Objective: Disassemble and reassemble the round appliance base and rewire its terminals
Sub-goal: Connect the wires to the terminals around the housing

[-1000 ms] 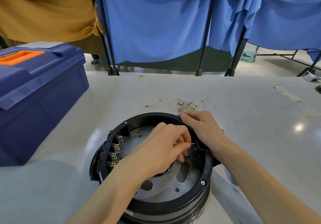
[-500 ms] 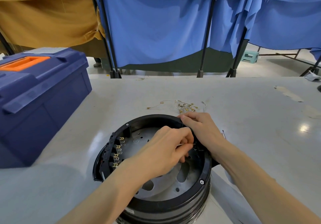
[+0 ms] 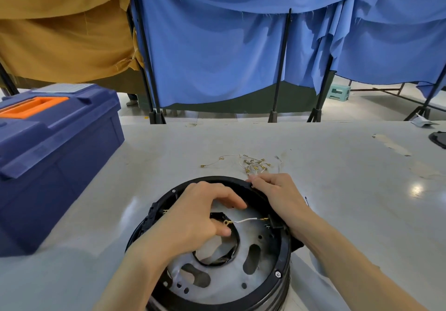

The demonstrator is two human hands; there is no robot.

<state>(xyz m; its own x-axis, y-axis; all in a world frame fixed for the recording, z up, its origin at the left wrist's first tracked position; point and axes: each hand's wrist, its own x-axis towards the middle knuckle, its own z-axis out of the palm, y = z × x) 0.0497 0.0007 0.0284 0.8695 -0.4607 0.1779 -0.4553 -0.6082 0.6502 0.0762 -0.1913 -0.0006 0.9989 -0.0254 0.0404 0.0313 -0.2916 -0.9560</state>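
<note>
Rewiring step: right hand (image 3: 277,195) fingers grasp the round base (image 3: 281,255) rim at 1 o'clock to steady it, while left hand (image 3: 193,214) fingers pinch the white wire (image 3: 246,220), plugged at 3 o'clock, probably for routing.

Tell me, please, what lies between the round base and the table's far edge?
In the head view, a loose bundle of thin wires with brass terminals lies on the table, just beyond the round base.
</note>
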